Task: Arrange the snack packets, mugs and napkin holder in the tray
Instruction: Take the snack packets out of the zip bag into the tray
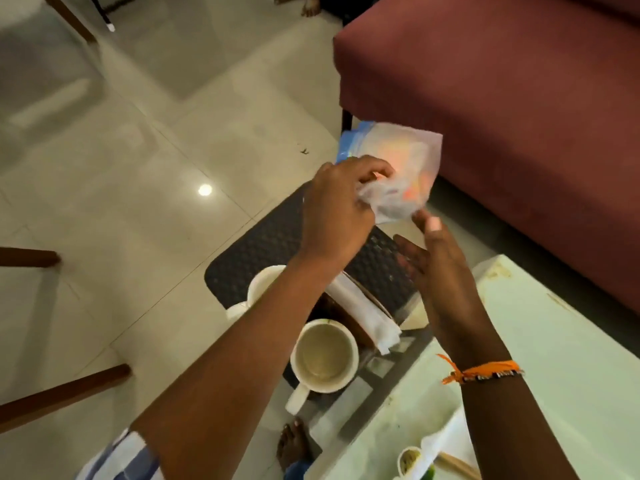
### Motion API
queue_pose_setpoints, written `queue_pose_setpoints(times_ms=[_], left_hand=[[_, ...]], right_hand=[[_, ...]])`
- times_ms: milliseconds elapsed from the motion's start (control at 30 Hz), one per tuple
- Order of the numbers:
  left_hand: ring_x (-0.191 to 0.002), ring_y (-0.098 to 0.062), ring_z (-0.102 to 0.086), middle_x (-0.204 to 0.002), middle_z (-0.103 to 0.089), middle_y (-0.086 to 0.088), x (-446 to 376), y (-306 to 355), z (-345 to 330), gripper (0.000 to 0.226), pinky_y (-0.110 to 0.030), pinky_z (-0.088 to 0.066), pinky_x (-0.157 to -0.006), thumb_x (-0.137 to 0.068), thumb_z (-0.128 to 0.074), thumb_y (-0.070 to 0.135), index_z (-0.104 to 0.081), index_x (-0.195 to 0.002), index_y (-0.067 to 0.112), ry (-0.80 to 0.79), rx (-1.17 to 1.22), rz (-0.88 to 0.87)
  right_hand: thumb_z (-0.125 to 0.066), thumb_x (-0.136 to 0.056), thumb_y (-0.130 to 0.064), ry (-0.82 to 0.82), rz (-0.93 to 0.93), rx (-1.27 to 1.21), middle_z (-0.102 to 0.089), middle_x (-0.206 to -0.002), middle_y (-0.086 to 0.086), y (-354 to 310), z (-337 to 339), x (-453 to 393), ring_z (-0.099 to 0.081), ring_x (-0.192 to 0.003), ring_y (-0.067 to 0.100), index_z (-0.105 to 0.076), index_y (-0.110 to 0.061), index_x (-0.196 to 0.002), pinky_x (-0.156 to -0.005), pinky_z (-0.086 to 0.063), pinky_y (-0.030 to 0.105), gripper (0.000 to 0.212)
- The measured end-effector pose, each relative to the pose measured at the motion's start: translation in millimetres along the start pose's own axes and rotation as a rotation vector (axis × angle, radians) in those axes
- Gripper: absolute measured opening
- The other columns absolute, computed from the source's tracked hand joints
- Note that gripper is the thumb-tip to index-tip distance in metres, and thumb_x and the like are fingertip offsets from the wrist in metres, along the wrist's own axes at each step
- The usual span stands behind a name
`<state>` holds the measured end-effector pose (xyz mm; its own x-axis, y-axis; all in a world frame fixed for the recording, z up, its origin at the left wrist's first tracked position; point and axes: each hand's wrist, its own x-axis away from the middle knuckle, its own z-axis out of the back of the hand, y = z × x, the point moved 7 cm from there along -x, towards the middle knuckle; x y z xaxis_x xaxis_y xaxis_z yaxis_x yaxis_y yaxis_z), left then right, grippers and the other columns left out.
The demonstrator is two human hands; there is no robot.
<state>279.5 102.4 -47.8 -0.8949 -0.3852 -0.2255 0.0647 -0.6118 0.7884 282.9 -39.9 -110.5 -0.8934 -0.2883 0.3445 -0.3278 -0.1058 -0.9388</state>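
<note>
My left hand (341, 206) grips the lower left corner of a blurred, pale snack packet (405, 168) with a blue edge, held above the far end of the dark woven tray (256, 251). My right hand (429, 258) is open just below the packet, fingertips close to its bottom corner. In the tray stand a white mug (323, 356) at the near end and a second white mug (261, 282) partly hidden by my left forearm. A napkin holder with white napkins (360, 313) stands between my arms.
The tray sits on a glass table edge, with a white tabletop (554, 341) to the right. A maroon sofa (519, 98) stands behind. Wooden chair legs (62, 393) are on the tiled floor at left. A small bowl (410, 460) and a bare foot (294, 445) show near the bottom.
</note>
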Motion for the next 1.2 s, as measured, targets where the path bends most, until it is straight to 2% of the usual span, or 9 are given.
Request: queue_pose_setpoints(times_ms=[133, 300, 400, 467, 567, 700, 867, 1067, 1200], left_hand=[[-0.076, -0.021, -0.050, -0.078, -0.067, 0.005, 67.4, 76.4, -40.3, 0.034, -0.034, -0.033, -0.082, -0.070, -0.050, 0.006, -0.072, -0.087, 0.025, -0.148, -0.150, -0.327], [-0.084, -0.029, -0.062, -0.081, -0.068, 0.006, 192.4, 137.0, -93.1, 0.032, -0.059, -0.037, -0.102, -0.069, -0.061, 0.001, -0.072, -0.082, 0.029, -0.318, -0.381, -0.615], [-0.085, -0.029, -0.063, -0.080, -0.067, 0.005, 260.4, 162.3, -113.8, 0.033, -0.061, -0.029, -0.105, -0.067, -0.066, -0.001, -0.073, -0.083, 0.027, -0.435, -0.406, -0.671], [-0.082, -0.024, -0.060, -0.079, -0.066, 0.006, 299.2, 177.5, -121.8, 0.034, -0.057, -0.025, -0.107, -0.073, -0.055, 0.001, -0.073, -0.083, 0.028, -0.479, -0.390, -0.644], [-0.085, -0.017, -0.047, -0.080, -0.063, 0.006, 350.4, 191.8, -128.2, 0.038, -0.054, -0.027, -0.108, -0.068, -0.050, 0.002, -0.073, -0.084, 0.029, -0.572, -0.260, -0.546], [-0.107, -0.016, -0.048, -0.104, -0.061, 0.004, 404.7, 192.9, -122.4, 0.038, -0.043, -0.021, -0.112, -0.061, -0.059, 0.022, -0.070, -0.097, 0.027, -0.717, -0.066, -0.337], [-0.124, -0.006, -0.039, -0.129, -0.045, 0.007, 435.7, 177.5, -101.6, 0.042, -0.018, -0.032, -0.103, -0.084, -0.047, 0.039, -0.049, -0.124, 0.028, -0.530, 0.260, 0.157], [-0.073, -0.004, -0.063, -0.086, -0.061, 0.005, 447.3, 121.8, -101.6, 0.026, -0.013, -0.050, -0.068, -0.092, -0.044, 0.008, -0.057, -0.114, 0.007, -0.378, 0.566, 0.890], [-0.065, -0.008, -0.060, -0.067, -0.062, 0.003, 450.2, 129.2, -75.7, 0.020, -0.016, -0.048, -0.065, -0.080, -0.047, -0.001, -0.062, -0.086, 0.011, -0.441, 0.698, 0.887]], right_hand=[[-0.037, -0.089, -0.052, 0.110, -0.090, -0.465, -0.067, -0.116, -0.006, 9.1, 71.9, 49.2, -0.065, -0.102, 0.014, -0.057, -0.023, -0.121, -0.087, -0.053, 0.033, 0.048], [-0.045, -0.084, -0.051, -0.018, -0.371, -0.831, -0.045, -0.142, 0.018, 57.2, 127.9, 138.2, -0.042, -0.131, 0.027, -0.048, -0.011, -0.132, -0.114, -0.029, 0.042, 0.062], [-0.047, -0.089, -0.039, 0.078, -0.415, -0.692, -0.059, -0.124, 0.011, 93.4, 173.6, 190.9, -0.059, -0.109, 0.026, -0.042, -0.012, -0.135, -0.092, -0.052, 0.036, 0.053], [-0.046, -0.091, -0.029, 0.045, -0.383, -0.722, -0.052, -0.131, 0.020, 107.9, 191.7, 224.6, -0.053, -0.116, 0.035, -0.040, -0.009, -0.135, -0.093, -0.049, 0.041, 0.049], [-0.048, -0.088, -0.017, 0.091, -0.353, -0.740, -0.037, -0.141, 0.032, 126.5, 211.9, 269.5, -0.045, -0.116, 0.039, -0.041, -0.005, -0.134, -0.082, -0.052, 0.037, 0.047], [-0.053, -0.088, -0.010, 0.235, -0.340, -0.669, -0.060, -0.120, 0.018, 152.5, 238.2, 317.3, -0.060, -0.094, 0.027, -0.053, -0.018, -0.123, -0.060, -0.055, 0.027, 0.036], [-0.041, -0.092, 0.001, 0.379, -0.323, -0.461, -0.061, -0.114, 0.010, 173.9, 249.6, 354.1, -0.056, -0.092, 0.022, -0.053, -0.015, -0.127, -0.070, -0.049, 0.030, 0.041], [-0.042, -0.089, 0.006, 0.395, -0.314, -0.519, -0.066, -0.102, -0.002, 199.9, 225.2, 384.6, -0.064, -0.079, 0.005, -0.057, -0.011, -0.122, -0.063, -0.054, 0.017, 0.040], [-0.045, -0.088, 0.002, 0.238, -0.302, -0.510, -0.069, -0.106, 0.000, 209.8, 184.6, 402.3, -0.064, -0.099, 0.020, -0.066, -0.023, -0.107, -0.083, -0.053, 0.033, 0.038]])
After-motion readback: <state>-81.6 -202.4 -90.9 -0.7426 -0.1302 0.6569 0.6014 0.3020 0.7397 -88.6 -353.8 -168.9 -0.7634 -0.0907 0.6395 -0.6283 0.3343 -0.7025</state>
